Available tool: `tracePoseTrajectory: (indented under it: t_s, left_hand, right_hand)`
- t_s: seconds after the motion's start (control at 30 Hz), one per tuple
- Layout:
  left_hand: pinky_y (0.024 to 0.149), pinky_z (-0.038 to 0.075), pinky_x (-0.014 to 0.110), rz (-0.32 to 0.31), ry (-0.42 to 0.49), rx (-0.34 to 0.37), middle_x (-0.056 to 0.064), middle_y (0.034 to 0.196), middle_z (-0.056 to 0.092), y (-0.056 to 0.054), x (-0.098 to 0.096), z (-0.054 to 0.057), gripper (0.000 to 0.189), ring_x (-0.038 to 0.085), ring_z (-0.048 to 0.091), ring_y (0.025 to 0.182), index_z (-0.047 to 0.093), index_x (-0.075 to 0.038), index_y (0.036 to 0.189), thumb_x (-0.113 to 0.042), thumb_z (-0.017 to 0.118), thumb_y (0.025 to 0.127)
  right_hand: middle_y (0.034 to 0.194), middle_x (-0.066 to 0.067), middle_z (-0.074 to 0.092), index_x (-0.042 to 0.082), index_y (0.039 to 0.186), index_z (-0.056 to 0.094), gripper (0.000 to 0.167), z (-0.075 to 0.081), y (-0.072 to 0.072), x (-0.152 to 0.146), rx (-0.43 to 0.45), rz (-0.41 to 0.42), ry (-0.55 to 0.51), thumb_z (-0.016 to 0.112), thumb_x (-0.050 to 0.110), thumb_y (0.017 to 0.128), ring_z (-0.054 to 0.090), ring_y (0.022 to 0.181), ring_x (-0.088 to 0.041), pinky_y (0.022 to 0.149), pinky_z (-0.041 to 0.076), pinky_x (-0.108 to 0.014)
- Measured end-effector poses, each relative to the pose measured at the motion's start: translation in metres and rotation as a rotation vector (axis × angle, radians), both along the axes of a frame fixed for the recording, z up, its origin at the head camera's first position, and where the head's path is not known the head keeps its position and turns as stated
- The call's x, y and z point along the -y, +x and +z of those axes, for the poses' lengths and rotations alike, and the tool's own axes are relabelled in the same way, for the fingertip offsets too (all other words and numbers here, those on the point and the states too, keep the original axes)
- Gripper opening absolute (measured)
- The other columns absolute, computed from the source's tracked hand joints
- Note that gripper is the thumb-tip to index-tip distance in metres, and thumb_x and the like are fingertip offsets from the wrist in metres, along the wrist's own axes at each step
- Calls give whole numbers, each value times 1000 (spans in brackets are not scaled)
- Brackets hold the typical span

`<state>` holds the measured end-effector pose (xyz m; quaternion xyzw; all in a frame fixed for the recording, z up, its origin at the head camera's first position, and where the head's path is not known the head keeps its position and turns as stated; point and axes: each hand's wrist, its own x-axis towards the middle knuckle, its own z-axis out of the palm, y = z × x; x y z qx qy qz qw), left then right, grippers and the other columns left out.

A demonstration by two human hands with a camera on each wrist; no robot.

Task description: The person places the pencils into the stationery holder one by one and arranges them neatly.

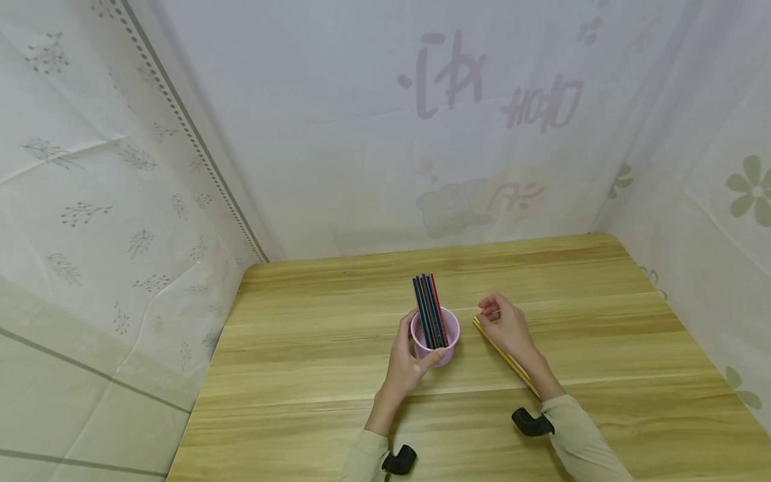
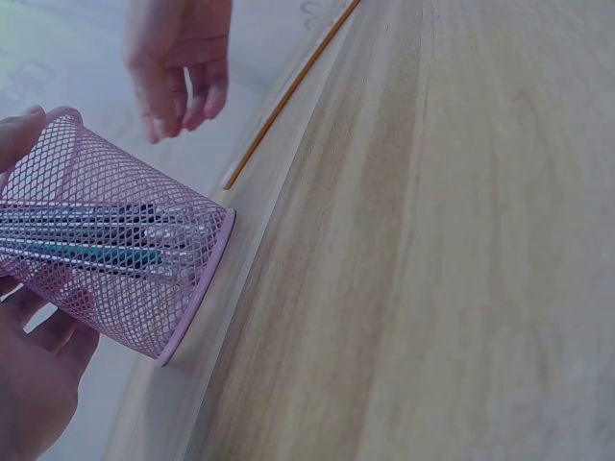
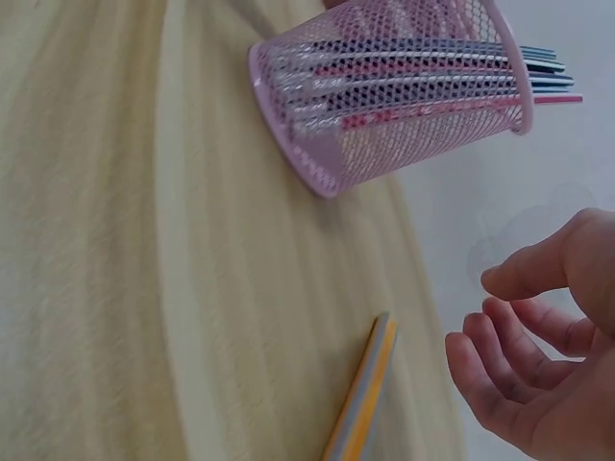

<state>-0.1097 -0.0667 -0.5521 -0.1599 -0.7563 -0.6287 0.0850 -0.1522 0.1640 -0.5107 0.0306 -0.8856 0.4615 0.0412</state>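
My left hand [image 1: 405,363] holds a pink mesh pen cup [image 1: 454,329], fingers on its left side and thumb across the near rim. A bundle of dark pencils [image 1: 425,301], with a red one at its right edge, leans in the cup and sticks out above the rim. In the right wrist view the cup [image 3: 384,163] shows the pencils through its mesh. My right hand [image 1: 507,329] hovers right of the cup, fingers loosely bent, thumb apart, nothing held. Below it, a slim yellow stick [image 3: 362,399] with a pale grey stripe lies slantwise on the table, partly hidden by the wrist.
The wood-grain table [image 1: 301,348] ends at a pale printed cloth [image 1: 337,167] behind it. More patterned cloth hangs at the left and right sides. A black curved piece [image 1: 533,422] sits at the right cuff, and a similar one [image 1: 400,460] at the left.
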Motion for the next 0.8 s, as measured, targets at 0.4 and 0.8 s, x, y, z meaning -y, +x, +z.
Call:
tracePoseTrajectory:
  t_s: [0.4,0.8]
  left_hand:
    - [114,45,48,4,-10,16,8,150,52,0,0,-1,88,26,53,135,37,-19,152,-19,85,79]
    - [115,44,49,-9,6,24,7,151,50,0,0,0,86,26,52,135,36,-20,153,-20,84,81]
  right_hand:
    - [93,-18,69,-4,102,63,15,-22,4,-15,63,13,88,67,-1,88,67,81,-23,68,53,-19]
    - [91,-15,69,-2,98,64,15,-31,2,-17,80,33,150,67,-4,83,67,83,-25,74,57,-32]
